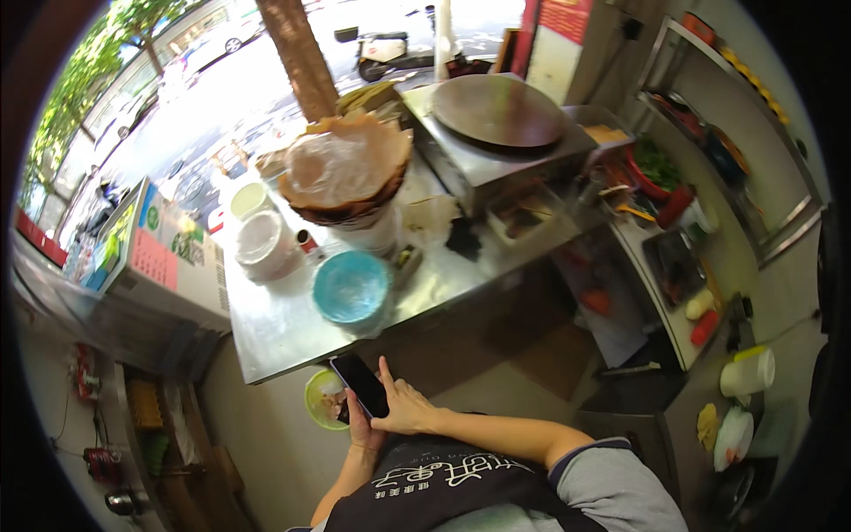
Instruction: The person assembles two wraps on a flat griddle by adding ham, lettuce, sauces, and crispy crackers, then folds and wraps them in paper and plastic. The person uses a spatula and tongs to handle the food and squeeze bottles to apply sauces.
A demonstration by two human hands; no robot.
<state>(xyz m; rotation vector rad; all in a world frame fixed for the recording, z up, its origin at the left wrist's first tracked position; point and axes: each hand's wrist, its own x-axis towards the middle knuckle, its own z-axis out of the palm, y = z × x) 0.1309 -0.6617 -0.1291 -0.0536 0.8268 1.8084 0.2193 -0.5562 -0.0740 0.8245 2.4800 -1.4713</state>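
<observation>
My left hand (362, 427) is closed around the lower left side of a smartphone (363, 387) with a dark screen, held tilted in front of my apron. Beside the phone's right edge is my right hand (408, 408), its index finger stretched out and the other fingers loosely bent. The right thumb lies near the phone's lower end; whether it touches is hard to tell. Just past the phone, lower down, a yellow-green bin (321, 401) with scraps in it is partly hidden by the phone and left hand.
A steel table (284, 341) ahead carries a turquoise lined bowl (351, 288), a white tub (263, 248), stacked brown rounds under plastic (346, 164) and a round griddle (498, 108). A side counter with greens (654, 164) stands right, a boxy white appliance (173, 253) left.
</observation>
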